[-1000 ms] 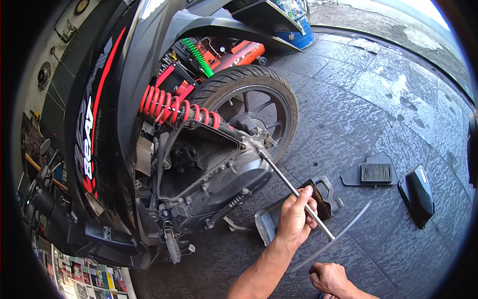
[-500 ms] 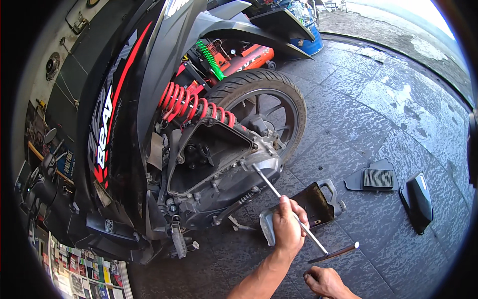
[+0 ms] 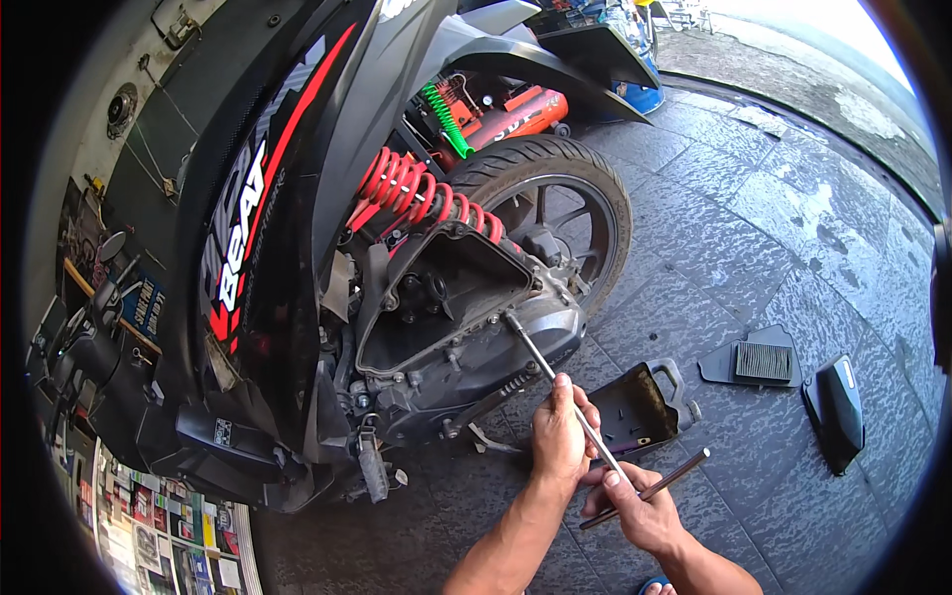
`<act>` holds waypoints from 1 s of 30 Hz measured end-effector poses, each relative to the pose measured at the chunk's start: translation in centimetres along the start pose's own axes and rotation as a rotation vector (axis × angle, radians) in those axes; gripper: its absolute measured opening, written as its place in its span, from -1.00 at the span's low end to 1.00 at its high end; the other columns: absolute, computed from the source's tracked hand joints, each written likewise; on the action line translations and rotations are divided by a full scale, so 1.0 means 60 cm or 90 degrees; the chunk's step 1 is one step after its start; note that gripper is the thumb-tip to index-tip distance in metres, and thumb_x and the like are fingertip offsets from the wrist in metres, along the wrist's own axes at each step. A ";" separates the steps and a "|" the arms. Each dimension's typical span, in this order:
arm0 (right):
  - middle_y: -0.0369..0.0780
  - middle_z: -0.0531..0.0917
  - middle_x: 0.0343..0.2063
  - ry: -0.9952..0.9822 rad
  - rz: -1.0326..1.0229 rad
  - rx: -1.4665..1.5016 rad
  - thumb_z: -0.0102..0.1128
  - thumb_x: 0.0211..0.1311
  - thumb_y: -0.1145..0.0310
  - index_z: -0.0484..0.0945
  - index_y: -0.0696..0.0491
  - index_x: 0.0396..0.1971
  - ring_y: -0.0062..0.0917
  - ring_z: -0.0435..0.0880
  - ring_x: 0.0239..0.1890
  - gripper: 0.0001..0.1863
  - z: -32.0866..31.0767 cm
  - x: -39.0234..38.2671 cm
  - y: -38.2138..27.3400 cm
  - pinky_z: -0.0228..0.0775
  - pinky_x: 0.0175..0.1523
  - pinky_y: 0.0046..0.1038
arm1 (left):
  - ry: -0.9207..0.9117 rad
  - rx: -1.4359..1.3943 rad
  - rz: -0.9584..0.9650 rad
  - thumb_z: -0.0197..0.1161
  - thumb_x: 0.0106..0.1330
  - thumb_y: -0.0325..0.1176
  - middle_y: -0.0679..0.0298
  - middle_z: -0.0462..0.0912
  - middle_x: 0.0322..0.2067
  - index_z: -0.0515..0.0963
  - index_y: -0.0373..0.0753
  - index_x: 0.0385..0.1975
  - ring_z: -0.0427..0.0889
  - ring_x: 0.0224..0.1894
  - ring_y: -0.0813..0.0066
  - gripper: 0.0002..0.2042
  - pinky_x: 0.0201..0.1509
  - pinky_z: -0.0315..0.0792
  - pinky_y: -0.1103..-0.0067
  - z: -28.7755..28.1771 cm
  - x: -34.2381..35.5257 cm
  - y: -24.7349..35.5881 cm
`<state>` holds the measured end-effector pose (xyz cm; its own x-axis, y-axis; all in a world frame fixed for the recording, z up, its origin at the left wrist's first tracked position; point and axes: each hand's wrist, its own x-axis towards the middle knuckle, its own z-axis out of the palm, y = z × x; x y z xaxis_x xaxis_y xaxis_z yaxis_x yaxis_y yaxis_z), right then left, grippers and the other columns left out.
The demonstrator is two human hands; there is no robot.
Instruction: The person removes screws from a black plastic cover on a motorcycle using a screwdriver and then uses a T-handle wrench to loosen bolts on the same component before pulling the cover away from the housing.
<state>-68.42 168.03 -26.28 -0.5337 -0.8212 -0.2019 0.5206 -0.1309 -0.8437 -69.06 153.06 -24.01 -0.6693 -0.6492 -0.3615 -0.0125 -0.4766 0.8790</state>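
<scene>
A long metal T-handle wrench (image 3: 536,353) slants from the lower right up to the scooter's grey engine cover (image 3: 547,335). Its tip meets the cover's upper edge at a bolt; the fit itself is too small to make out. My left hand (image 3: 561,436) is closed round the middle of the shaft. My right hand (image 3: 643,508) grips the top end, where the crossbar sticks out between its fingers. Above the wrench tip, the air filter box (image 3: 436,302) on the scooter stands uncovered, its dark inside showing.
A box-shaped black cover (image 3: 645,402) with small screws in it lies beyond my hands. An air filter (image 3: 764,360) and a dark plastic cover (image 3: 835,412) lie on the tiled floor at right. Behind the rear wheel (image 3: 622,213) stands a red compressor (image 3: 531,117).
My right hand has risen from below the wrench and taken hold of its T-handle. The crossbar has turned slightly. My left hand stays on the shaft. The whole view has shifted a little.
</scene>
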 end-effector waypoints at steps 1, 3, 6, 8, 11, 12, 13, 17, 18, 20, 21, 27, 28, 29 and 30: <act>-0.16 0.62 -0.50 -0.004 -0.002 0.000 -0.01 0.41 0.19 0.44 0.26 -0.01 -0.42 0.62 -0.42 -0.59 0.008 0.001 0.002 0.46 -0.20 -0.43 | 0.016 0.042 0.006 -0.08 0.46 0.00 0.36 0.34 -0.77 0.39 -0.16 -0.46 0.20 -0.84 0.62 -0.62 -0.81 0.10 0.64 -0.002 0.000 0.003; -0.22 0.56 -0.58 -0.053 0.012 0.347 -0.01 0.41 0.15 0.52 0.24 -0.15 -0.42 0.59 -0.47 -0.61 0.028 0.000 0.007 0.45 -0.27 -0.40 | -0.022 0.052 0.051 0.01 0.45 -0.12 0.19 0.52 -0.52 0.44 -0.28 -0.21 0.43 -0.62 0.57 -0.70 -0.62 0.32 0.67 -0.029 0.003 -0.001; -0.24 0.51 -0.65 -0.092 -0.006 0.484 0.05 0.37 0.15 0.52 0.19 -0.17 -0.41 0.57 -0.49 -0.64 0.026 0.008 0.015 0.45 -0.32 -0.38 | 0.079 0.537 0.480 0.18 0.30 -0.34 -0.02 0.28 0.15 0.15 -0.38 0.23 0.36 0.13 0.23 -0.44 0.19 0.30 0.39 0.001 -0.072 0.046; -0.30 0.46 -0.68 -0.014 -0.034 0.419 0.13 0.32 0.18 0.54 0.13 -0.19 -0.53 0.49 -0.57 -0.70 0.042 0.012 0.045 0.38 -0.40 -0.47 | -0.144 0.647 0.570 0.26 0.23 -0.32 -0.04 0.34 0.12 0.24 -0.39 0.19 0.35 0.18 0.12 -0.44 0.26 0.24 0.32 0.022 -0.111 0.077; -0.44 0.41 -0.62 0.173 0.010 0.308 0.21 0.26 0.17 0.56 0.10 -0.27 -0.72 0.33 -0.57 -0.72 0.073 0.011 -0.005 0.20 -0.46 -0.60 | -0.485 0.704 0.346 0.14 0.31 0.06 -0.20 0.35 0.11 0.29 -0.51 0.13 0.40 0.19 -0.04 -0.32 0.23 0.35 0.26 0.080 -0.131 0.042; -0.48 0.40 -0.57 0.122 -0.024 0.113 0.26 0.22 0.13 0.54 0.08 -0.29 -0.77 0.29 -0.55 -0.70 0.065 0.011 -0.001 0.15 -0.45 -0.63 | -0.474 0.705 0.296 0.11 0.34 0.05 -0.16 0.45 -0.03 0.36 -0.49 0.04 0.51 0.02 0.00 -0.39 0.08 0.42 0.26 0.089 -0.149 0.042; -0.48 0.40 -0.57 0.122 -0.026 0.106 0.26 0.22 0.13 0.54 0.08 -0.29 -0.77 0.29 -0.55 -0.70 0.056 0.013 0.010 0.15 -0.45 -0.63 | -0.475 0.698 0.248 0.08 0.36 0.05 -0.11 0.54 -0.17 0.43 -0.47 -0.06 0.61 -0.14 0.05 -0.44 -0.06 0.49 0.26 0.096 -0.161 0.042; -0.26 0.50 -0.65 -0.029 -0.301 -0.684 0.22 0.10 0.26 0.48 0.10 -0.44 -0.59 0.47 -0.60 -0.79 -0.050 0.006 -0.019 0.28 -0.53 -0.48 | -0.524 0.194 0.405 -0.06 0.44 -0.13 0.32 0.23 -0.76 0.30 -0.25 -0.66 0.19 -0.68 0.55 -0.57 -0.61 0.10 0.55 0.038 -0.160 0.023; -0.22 0.53 -0.66 -0.073 -0.302 -0.835 0.19 0.05 0.29 0.44 0.09 -0.49 -0.49 0.54 -0.63 -0.81 -0.032 0.024 -0.051 0.34 -0.55 -0.41 | -0.578 0.046 0.283 -0.16 0.45 0.10 0.37 0.18 -0.81 0.28 -0.18 -0.71 0.17 -0.73 0.51 -0.45 -0.41 0.28 0.45 -0.040 -0.166 0.010; -0.19 0.60 -0.69 -0.102 -0.271 -1.126 0.11 0.02 0.37 0.39 0.08 -0.59 -0.39 0.62 -0.72 -0.86 -0.001 0.028 -0.102 0.45 -0.66 -0.34 | -0.430 -0.336 0.103 -0.39 0.28 0.43 0.38 0.19 -0.85 0.30 -0.15 -0.75 0.23 -0.72 0.50 -0.27 0.00 0.25 0.34 -0.115 -0.167 -0.027; -0.20 0.59 -0.70 -0.114 -0.304 -1.125 0.07 0.04 0.40 0.40 0.08 -0.58 -0.40 0.63 -0.70 -0.90 -0.003 0.038 -0.094 0.44 -0.66 -0.36 | -0.349 -0.424 0.078 -0.41 0.23 0.49 0.35 0.35 -0.73 0.40 -0.17 -0.64 0.35 -0.61 0.46 -0.23 0.06 0.26 0.33 -0.126 -0.150 -0.020; -0.25 0.52 -0.65 0.023 -0.358 -1.121 0.17 0.03 0.39 0.41 0.07 -0.52 -0.40 0.59 -0.55 -0.87 0.000 -0.001 -0.106 0.38 -0.46 -0.35 | -0.389 0.022 -0.109 -0.21 0.51 -0.02 0.22 0.56 -0.09 0.40 -0.35 0.08 0.52 -0.06 0.54 -0.50 0.06 0.38 0.51 -0.040 -0.081 -0.034; -0.24 0.50 -0.57 0.136 -0.410 -1.086 0.22 0.02 0.37 0.44 0.06 -0.45 -0.39 0.55 -0.46 -0.85 0.008 -0.003 -0.098 0.33 -0.35 -0.33 | -0.421 0.036 -0.096 -0.19 0.52 -0.07 0.22 0.59 -0.13 0.45 -0.37 0.01 0.54 -0.08 0.55 -0.54 0.03 0.40 0.54 -0.033 -0.069 -0.037; -0.23 0.49 -0.49 0.247 -0.460 -1.045 0.27 0.01 0.35 0.48 0.05 -0.38 -0.38 0.52 -0.37 -0.80 0.015 -0.006 -0.089 0.28 -0.24 -0.32 | -0.454 0.049 -0.082 -0.16 0.52 -0.13 0.22 0.61 -0.17 0.51 -0.39 -0.07 0.57 -0.10 0.57 -0.58 0.00 0.42 0.57 -0.035 -0.054 -0.044; -0.23 0.45 -0.36 0.316 -0.488 -1.015 0.36 -0.04 0.27 0.53 0.00 -0.23 -0.37 0.44 -0.23 -0.66 0.024 -0.015 -0.075 0.19 -0.09 -0.31 | -0.474 0.031 -0.145 -0.09 0.50 -0.11 0.30 0.59 -0.43 0.57 -0.38 -0.26 0.54 -0.33 0.64 -0.58 -0.18 0.43 0.64 -0.051 -0.036 -0.044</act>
<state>-69.33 168.57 -21.60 -0.6002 -0.5820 0.5487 -0.7983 0.4793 -0.3648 -65.34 153.93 -26.52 -0.9685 0.0395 -0.2458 -0.2308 -0.5126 0.8270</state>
